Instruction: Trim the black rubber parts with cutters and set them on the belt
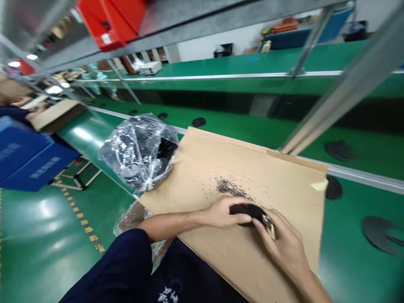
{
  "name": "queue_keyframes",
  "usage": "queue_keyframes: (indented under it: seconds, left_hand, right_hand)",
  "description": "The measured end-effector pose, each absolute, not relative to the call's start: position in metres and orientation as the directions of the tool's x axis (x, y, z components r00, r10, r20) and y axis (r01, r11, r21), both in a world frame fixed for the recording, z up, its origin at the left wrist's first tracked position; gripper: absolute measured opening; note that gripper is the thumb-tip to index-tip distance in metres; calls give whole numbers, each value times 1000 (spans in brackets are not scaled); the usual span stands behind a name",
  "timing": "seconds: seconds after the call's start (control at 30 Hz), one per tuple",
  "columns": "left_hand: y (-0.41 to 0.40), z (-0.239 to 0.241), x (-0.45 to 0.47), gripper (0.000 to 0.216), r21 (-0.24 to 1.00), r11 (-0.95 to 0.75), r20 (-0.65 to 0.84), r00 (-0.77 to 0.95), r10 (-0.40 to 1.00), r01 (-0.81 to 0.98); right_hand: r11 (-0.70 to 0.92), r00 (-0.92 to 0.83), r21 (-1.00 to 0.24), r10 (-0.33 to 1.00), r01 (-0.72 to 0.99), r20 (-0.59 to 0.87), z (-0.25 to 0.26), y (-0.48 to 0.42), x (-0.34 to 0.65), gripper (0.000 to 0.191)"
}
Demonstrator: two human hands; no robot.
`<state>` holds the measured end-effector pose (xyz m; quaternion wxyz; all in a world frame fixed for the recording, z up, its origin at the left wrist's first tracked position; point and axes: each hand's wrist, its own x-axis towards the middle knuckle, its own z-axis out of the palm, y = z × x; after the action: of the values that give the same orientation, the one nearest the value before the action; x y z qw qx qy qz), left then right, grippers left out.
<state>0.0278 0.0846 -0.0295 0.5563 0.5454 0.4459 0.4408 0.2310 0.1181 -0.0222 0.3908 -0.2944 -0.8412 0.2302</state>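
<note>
A black round disc-like part [243, 209] is gripped in my left hand [219, 213], with the thumb across its near side. My right hand [285, 244] is closed around a small metal tool with a pale handle [269, 227], which looks like nippers. The tool's metal end is at the right edge of the black part, and my right fingers touch that edge too. Both hands are above a cardboard sheet [293, 185]. Many small black scraps [229, 187] lie scattered on the cardboard just beyond the part.
A clear plastic bag [132, 147] of black parts stands left of the cardboard. Black pieces [381, 233] lie on the green bench at right. A slanted metal post [341, 97] rises behind. Overhead is a shelf with a red bin [110, 21]. Blue boxes [34, 155] and a person are at left.
</note>
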Motion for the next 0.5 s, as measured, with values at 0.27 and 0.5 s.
queue_keyframes:
  seconds: [0.27,0.5]
  left_hand:
    - [115,-12,2,40,971,187,-237,549,802,146]
    - [189,42,-30,24,842,-389,143,539,830,375]
  right_hand:
    - [871,-571,-428,484,241,663,-26,123,235,16]
    - [838,-472,-388,539,385,698,-31,123,244,45]
